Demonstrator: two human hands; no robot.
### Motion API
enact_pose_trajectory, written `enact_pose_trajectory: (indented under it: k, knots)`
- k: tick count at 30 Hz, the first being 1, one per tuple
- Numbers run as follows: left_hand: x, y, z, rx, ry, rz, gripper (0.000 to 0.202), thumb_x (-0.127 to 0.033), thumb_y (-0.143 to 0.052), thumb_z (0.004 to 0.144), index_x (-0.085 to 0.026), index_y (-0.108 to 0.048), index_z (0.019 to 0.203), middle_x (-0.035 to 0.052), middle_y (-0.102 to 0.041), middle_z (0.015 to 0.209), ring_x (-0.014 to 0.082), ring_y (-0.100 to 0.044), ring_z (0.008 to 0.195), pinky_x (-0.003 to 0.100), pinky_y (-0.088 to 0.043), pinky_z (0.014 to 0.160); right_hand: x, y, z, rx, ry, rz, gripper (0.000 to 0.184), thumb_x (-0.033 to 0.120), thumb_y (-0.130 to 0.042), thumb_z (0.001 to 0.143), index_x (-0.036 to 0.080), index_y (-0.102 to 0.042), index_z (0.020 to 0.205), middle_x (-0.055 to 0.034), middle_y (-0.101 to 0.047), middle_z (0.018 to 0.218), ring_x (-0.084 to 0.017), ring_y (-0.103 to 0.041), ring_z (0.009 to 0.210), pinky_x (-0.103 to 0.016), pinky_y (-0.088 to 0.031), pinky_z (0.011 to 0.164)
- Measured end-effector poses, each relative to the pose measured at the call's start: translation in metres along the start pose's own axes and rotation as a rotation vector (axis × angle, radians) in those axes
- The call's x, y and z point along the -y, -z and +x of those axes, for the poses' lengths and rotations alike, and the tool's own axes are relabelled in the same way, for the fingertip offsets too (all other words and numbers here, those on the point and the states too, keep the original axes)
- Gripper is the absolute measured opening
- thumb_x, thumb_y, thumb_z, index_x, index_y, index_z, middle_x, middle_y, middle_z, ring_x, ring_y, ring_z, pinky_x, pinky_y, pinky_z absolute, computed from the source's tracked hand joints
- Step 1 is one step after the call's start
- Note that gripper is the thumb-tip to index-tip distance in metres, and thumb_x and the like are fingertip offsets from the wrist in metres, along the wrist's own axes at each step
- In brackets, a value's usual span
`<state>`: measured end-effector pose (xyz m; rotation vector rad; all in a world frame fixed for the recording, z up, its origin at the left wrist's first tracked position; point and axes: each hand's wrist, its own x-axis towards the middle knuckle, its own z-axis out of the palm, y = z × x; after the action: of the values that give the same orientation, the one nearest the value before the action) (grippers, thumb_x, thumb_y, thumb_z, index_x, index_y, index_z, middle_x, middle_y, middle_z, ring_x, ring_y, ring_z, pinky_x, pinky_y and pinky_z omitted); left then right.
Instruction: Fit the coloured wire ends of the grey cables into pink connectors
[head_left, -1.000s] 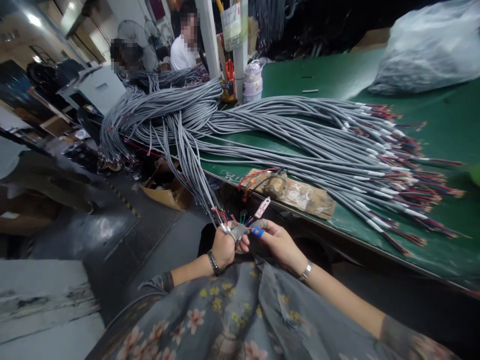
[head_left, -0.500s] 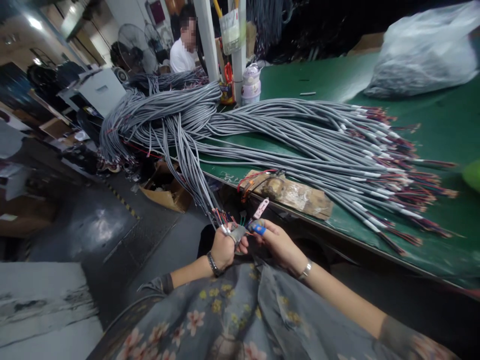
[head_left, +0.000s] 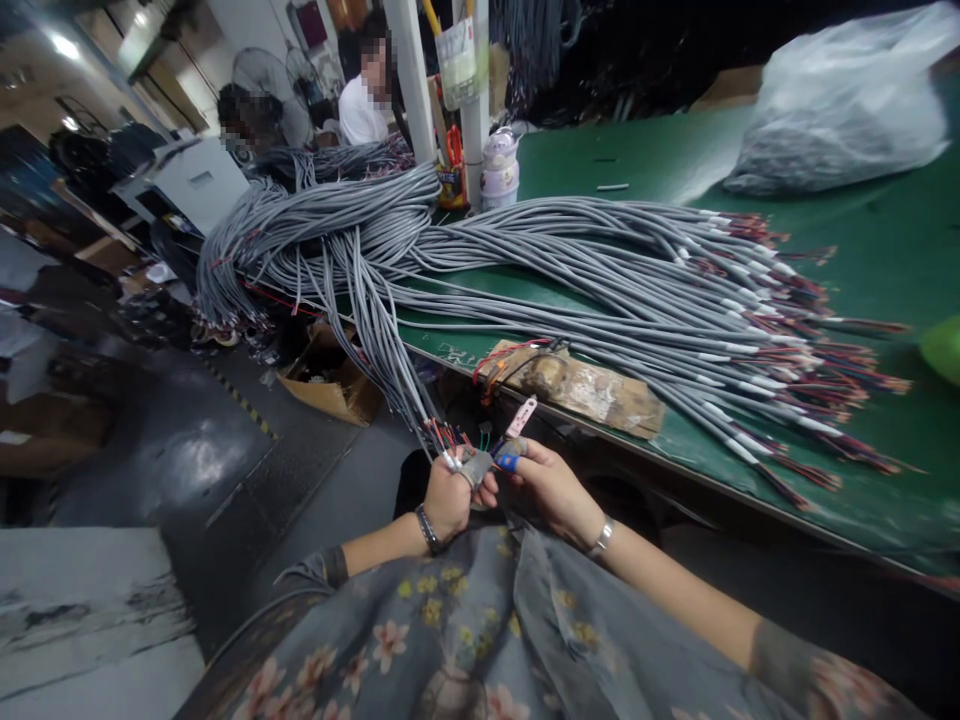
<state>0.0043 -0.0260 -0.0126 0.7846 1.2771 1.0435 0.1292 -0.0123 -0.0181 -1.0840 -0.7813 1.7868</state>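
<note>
My left hand is closed around the ends of several grey cables that hang down from the bench. White sleeves and thin coloured wires stick out by its fingers, and a grey wrap covers part of a finger. Close on the right, my right hand pinches thin wires at the cable ends; its fingertips are partly hidden. Blue tape is wound on its thumb. Just beyond its fingers a flat pinkish piece with a hole points up; whether the hand holds it I cannot tell.
Many grey cables with stripped ends lie across the green bench. A wooden board rests at its front edge. Behind stand a lilac container and a plastic bag. Below is a cardboard box. A co-worker sits beyond.
My right hand has shifted slightly left, its taped thumb turning a little. My left hand keeps its hold on the cables. Another person's head now shows near the fan.
</note>
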Motion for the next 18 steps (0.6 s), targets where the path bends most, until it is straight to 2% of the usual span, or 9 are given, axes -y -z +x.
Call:
enact_pose_trajectory:
  k: [7, 13, 18]
  knots:
    - [-0.0058, 0.0007, -0.0001, -0.026, 0.060, -0.047, 0.040, -0.051, -0.070, 0.053, -0.018, -0.048, 0.061, -0.0025, -0.054, 0.041, 0.0084, -0.046, 0.029, 0.018, -0.026, 0.032, 0.0002, 0.0067, -0.0021, 0.022, -0.002, -0.055, 0.029, 0.039, -0.077, 0.054, 0.018, -0.058, 0.058, 0.0043, -0.049, 0.051, -0.008, -0.036, 0.050, -0.025, -0.027, 0.051]
    - [-0.0063, 0.0012, 0.0003, 0.011, 0.075, -0.025, 0.042, -0.052, -0.071, 0.052, -0.018, -0.048, 0.060, -0.0020, -0.055, 0.042, 0.0078, -0.046, 0.030, 0.018, -0.027, 0.032, 0.0043, 0.0080, 0.0002, 0.020, -0.048, 0.018, 0.041, 0.052, -0.078, 0.054, 0.019, -0.057, 0.066, 0.0049, -0.049, 0.053, -0.009, -0.040, 0.051, -0.026, -0.033, 0.052]
    - [-0.0025, 0.0023, 0.0004, 0.050, 0.038, 0.028, 0.041, -0.054, -0.068, 0.057, -0.018, -0.049, 0.057, -0.0007, -0.055, 0.042, 0.0083, -0.047, 0.031, 0.018, -0.027, 0.032, 0.0088, 0.0018, 0.0032, 0.036, -0.035, -0.069, 0.049, 0.059, -0.078, 0.050, 0.019, -0.051, 0.058, 0.0057, -0.046, 0.048, -0.008, -0.038, 0.047, -0.025, -0.030, 0.050]
